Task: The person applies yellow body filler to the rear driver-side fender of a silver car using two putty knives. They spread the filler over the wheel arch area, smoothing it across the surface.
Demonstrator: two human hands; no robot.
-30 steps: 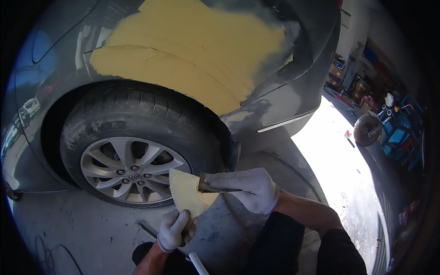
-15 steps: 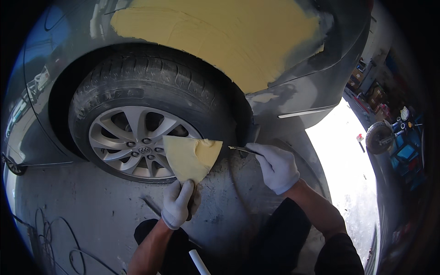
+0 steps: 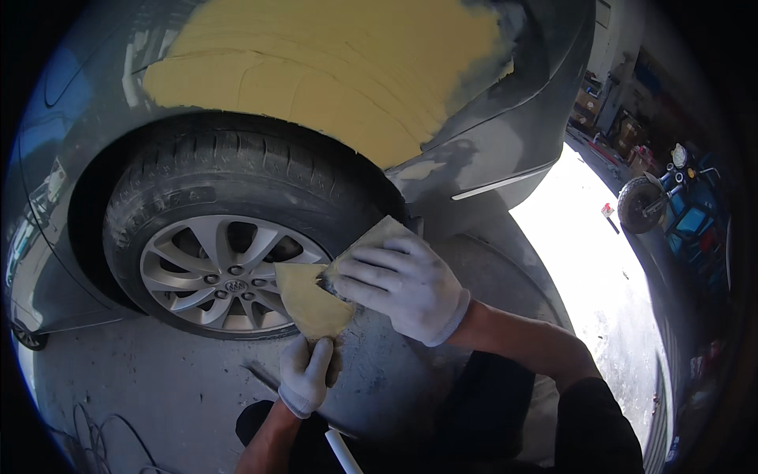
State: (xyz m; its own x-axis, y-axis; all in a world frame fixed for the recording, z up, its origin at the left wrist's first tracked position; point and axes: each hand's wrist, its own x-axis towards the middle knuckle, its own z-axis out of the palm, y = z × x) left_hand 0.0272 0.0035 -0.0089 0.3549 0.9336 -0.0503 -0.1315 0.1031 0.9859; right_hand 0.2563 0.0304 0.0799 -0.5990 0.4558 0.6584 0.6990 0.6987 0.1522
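Note:
My gloved left hand (image 3: pixel 306 375) is closed around the grip of a wide, fan-shaped putty knife (image 3: pixel 304 296), held in front of the car wheel (image 3: pixel 217 272) and smeared with yellowish filler. Just to its upper right, my gloved right hand (image 3: pixel 407 288) grips a flat putty spreader (image 3: pixel 380 235). The fingers lie across the spreader's face, and its lower edge meets or nearly meets the putty knife's blade. Above the wheel arch, a broad coat of yellow body filler (image 3: pixel 316 71) covers the grey car panel (image 3: pixel 505 158).
Black hoses or cables (image 3: pixel 103 442) lie on the grey floor at lower left. A white tube (image 3: pixel 343 453) stands near my lap. Bright sunlight falls on the floor at right, beside a small wheel (image 3: pixel 641 205) and shelved clutter.
My right hand has moved left and turned, bringing the spreader over to the putty knife. The lump of filler seen on the blade is no longer visible there. The view has shifted slightly.

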